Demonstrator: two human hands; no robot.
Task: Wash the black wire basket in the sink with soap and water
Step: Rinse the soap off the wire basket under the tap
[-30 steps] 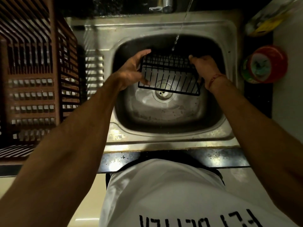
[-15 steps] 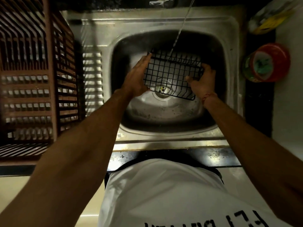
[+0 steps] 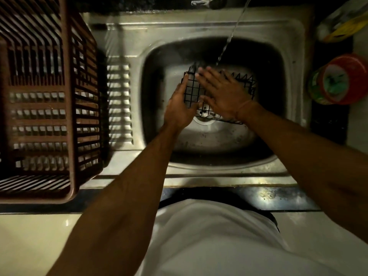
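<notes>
The black wire basket (image 3: 192, 92) hangs over the drain inside the steel sink (image 3: 199, 30), under a thin stream of water (image 3: 225, 46) from the tap (image 3: 215, 0). My left hand (image 3: 180, 107) holds the basket by its left edge, with the fingers along the side and the thumb under the grid. My right hand (image 3: 221, 92) lies flat on top of the grid with straight, spread fingers, blurred by motion, and covers most of the basket. The basket's right rim (image 3: 250, 84) shows past the hand.
A brown plastic dish rack (image 3: 49, 100) stands on the drainboard at the left. A red-lidded round tub (image 3: 342, 78) sits on the counter to the right, with a yellow packet (image 3: 340, 24) behind it. The dark counter edge (image 3: 278, 198) runs in front of the sink.
My right hand has let go of the basket's right side and moved left onto the top of the grid with flat fingers. My left hand still holds the left edge.
</notes>
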